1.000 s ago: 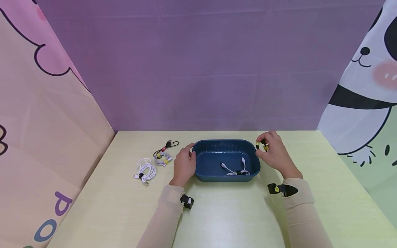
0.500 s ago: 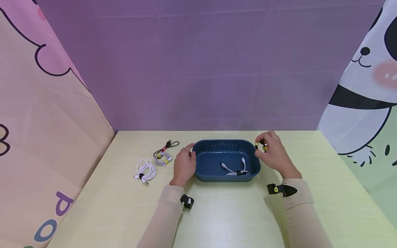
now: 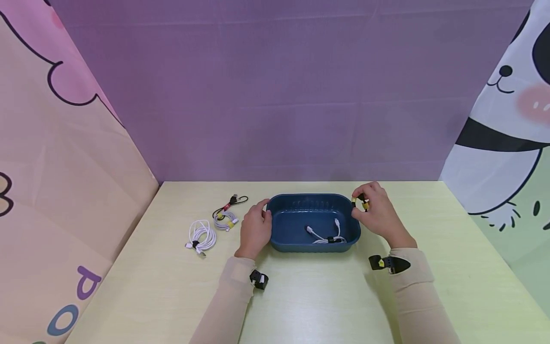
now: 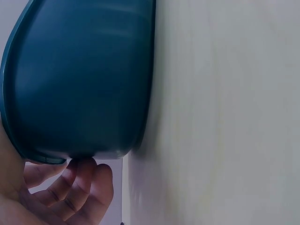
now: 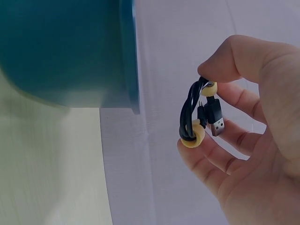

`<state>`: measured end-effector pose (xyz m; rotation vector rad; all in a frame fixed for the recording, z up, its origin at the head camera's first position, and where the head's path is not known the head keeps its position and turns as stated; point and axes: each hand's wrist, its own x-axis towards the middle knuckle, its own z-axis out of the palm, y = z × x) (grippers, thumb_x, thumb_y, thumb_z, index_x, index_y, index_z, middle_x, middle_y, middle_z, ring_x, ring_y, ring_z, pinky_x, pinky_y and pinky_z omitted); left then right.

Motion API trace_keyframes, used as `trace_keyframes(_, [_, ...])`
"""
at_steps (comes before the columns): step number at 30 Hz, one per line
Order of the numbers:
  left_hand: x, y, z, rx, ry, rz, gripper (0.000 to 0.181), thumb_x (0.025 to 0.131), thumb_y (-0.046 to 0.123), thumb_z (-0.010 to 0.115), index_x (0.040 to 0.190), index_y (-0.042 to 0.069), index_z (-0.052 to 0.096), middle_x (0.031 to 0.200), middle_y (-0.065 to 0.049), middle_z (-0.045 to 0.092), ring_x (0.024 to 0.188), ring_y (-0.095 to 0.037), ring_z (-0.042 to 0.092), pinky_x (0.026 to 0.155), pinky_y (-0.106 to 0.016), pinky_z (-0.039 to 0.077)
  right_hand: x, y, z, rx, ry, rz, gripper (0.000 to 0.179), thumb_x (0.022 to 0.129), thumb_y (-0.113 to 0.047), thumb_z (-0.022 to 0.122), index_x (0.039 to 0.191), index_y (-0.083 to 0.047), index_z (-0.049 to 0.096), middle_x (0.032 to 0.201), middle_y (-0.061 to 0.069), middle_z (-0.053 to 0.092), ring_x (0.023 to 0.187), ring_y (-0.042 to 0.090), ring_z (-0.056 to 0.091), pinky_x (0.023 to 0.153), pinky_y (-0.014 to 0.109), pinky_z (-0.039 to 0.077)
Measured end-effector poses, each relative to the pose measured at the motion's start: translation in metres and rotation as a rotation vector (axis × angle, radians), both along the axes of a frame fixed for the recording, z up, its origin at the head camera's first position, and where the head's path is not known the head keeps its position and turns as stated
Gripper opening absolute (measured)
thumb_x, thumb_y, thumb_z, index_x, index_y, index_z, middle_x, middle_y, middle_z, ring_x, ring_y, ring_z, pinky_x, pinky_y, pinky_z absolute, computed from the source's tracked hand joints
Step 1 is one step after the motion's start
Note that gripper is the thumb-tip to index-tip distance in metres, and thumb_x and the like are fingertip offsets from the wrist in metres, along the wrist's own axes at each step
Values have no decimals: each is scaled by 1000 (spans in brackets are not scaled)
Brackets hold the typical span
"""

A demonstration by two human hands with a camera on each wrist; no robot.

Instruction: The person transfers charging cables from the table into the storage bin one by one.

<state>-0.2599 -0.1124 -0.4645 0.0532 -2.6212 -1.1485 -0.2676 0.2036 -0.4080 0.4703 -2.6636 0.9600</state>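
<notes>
A dark blue plastic basin (image 3: pixel 315 248) stands on the table, with a white cable (image 3: pixel 320 237) bound by a black tie inside it. My left hand (image 3: pixel 255 230) grips the basin's left end; in the left wrist view, its fingers (image 4: pixel 96 187) curl against the outside below the rim. By the basin's right end, my right hand (image 3: pixel 380 212) pinches a coiled black USB cable (image 5: pixel 190 110) between thumb and fingertips. Two yellow ties wrap that coil, and its USB plug (image 5: pixel 216 123) points down in the right wrist view.
Left of the basin lie a white cable coil (image 3: pixel 205 237) with a black tie, a smaller pale coil (image 3: pixel 224 220) with yellow ties, and a black cable (image 3: pixel 232 203) with a red tie. A purple cloth (image 3: pixel 275 95) rises behind the table (image 3: pixel 301 296).
My right hand, holding the black USB cable, has shifted slightly left toward the basin's right rim. The left hand and the basin have stayed where they were.
</notes>
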Motion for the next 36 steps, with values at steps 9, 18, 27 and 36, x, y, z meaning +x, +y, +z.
trace_keyframes(9, [0,0,1,4,-9,3,38,104,17,56,142,12,61,88,-9,59,66,-19,52,56,-29,39,-1,-3,-2,7,16,20,28,84,-3,68,111,-2,62,117,18,53,106,34,47,86,48,47])
trace_keyframes(18, [0,-1,1,3,8,-7,38,104,16,56,141,11,61,87,-9,60,65,-19,52,56,-29,39,-1,-6,-3,10,0,26,29,84,-5,68,112,-4,61,117,17,53,106,33,48,87,48,45])
trace_keyframes(27, [1,-1,2,-1,12,-8,38,104,15,57,141,11,61,89,-9,62,67,-18,53,57,-30,40,0,-9,-4,8,-2,37,28,85,-4,67,113,-4,61,118,17,54,107,34,48,88,49,45])
trace_keyframes(36, [0,0,2,-5,21,-5,37,103,15,57,140,10,62,88,-9,61,67,-19,53,56,-29,39,0,-12,-4,13,-14,39,29,86,-4,68,114,-4,61,122,17,54,110,34,48,90,52,48])
